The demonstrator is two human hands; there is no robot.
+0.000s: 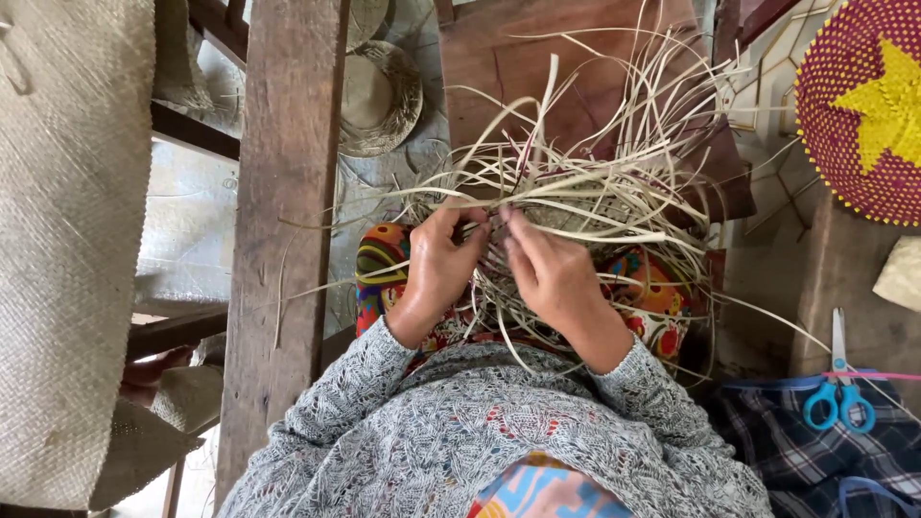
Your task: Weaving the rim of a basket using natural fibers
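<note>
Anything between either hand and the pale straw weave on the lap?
Nothing visible. The left hand and right hand are both already on the half-woven piece of pale straw strips, fingertips pinching strands near its middle. Loose strip ends fan outward, away from the hands.

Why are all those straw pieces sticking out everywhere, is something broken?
Nothing looks broken. The loose pale straw strips fan out untidily from the half-woven piece that the left hand and right hand are pinching between them. Beside the lap, the blue-handled scissors lie flat on a checked cloth, and nothing is spilled.
</note>
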